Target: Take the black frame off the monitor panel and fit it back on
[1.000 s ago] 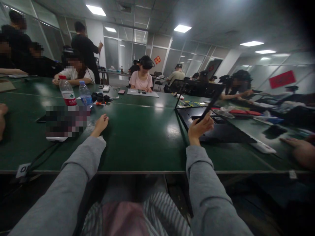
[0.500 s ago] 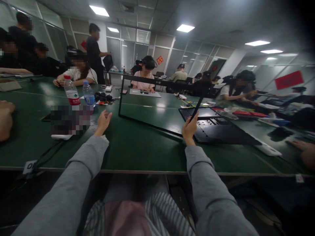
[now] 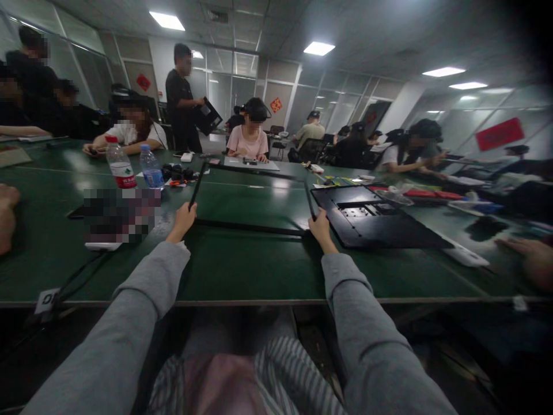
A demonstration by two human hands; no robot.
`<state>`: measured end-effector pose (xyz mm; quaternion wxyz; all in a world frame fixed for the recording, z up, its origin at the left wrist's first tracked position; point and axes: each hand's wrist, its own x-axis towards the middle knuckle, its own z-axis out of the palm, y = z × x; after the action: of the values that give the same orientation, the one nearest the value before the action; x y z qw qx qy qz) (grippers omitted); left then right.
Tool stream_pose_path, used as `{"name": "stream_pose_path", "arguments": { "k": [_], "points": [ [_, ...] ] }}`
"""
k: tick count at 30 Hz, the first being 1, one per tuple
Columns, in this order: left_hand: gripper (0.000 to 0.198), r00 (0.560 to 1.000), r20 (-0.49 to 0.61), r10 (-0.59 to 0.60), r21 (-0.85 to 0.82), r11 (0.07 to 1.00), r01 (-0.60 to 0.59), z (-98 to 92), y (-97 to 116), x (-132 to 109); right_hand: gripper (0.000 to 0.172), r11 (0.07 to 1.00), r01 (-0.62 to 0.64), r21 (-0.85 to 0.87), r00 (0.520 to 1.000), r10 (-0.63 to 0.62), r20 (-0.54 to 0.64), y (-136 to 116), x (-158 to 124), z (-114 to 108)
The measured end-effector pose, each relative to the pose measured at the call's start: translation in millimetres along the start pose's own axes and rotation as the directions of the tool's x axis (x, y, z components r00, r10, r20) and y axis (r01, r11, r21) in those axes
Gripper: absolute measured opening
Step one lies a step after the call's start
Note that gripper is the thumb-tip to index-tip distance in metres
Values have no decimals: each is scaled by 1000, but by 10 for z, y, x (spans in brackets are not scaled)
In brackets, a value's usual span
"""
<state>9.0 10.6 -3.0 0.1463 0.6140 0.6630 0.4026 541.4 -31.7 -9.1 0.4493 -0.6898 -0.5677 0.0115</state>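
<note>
left hand point(image 3: 184, 222) grips the frame point(image 3: 250, 227) at nine o'clock, right hand point(image 3: 321, 228) grips it at three; a panel point(image 3: 389, 231) lies at three o'clock beside it.

I can count two bare hands of the working person at the middle of the view: one left hand point(image 3: 185, 219) and one right hand point(image 3: 320, 228). There is one thin black frame point(image 3: 250, 227), with four sides. Right of centre is one black panel point(image 3: 391, 226). At centre left, the bottles are two: one red-capped bottle point(image 3: 120, 166) and one blue-capped bottle point(image 3: 151, 168). White tags are also two: one lower-left tag point(image 3: 46, 301), one lower-right tag point(image 3: 519, 303). Red wall decorations point(image 3: 499, 134) across the upper part are at least three; ceiling lamps point(image 3: 319, 48), at least four. Of people point(image 3: 248, 140) behind, I see more than six, the exact number being unclear.
</note>
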Motion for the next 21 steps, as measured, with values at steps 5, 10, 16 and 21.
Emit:
{"name": "stream_pose_path", "arguments": {
  "k": [5,10,16,21],
  "points": [
    [38,994,-27,-101,129,986,104,-109,-41,-21,62,956,-137,260,984,100,150,152,97,189],
    [49,1000,-17,-25,343,939,30,-61,-5,-100,58,976,-77,203,997,70,40,212,114,190],
    [52,998,65,4,477,878,-35,-15,21,-112,51,984,-166,-59,978,172,115,182,40,123],
    [52,996,89,-25,483,875,-21,-23,40,-126,51,972,-161,-173,969,189,157,125,-11,87]
  ]
}}
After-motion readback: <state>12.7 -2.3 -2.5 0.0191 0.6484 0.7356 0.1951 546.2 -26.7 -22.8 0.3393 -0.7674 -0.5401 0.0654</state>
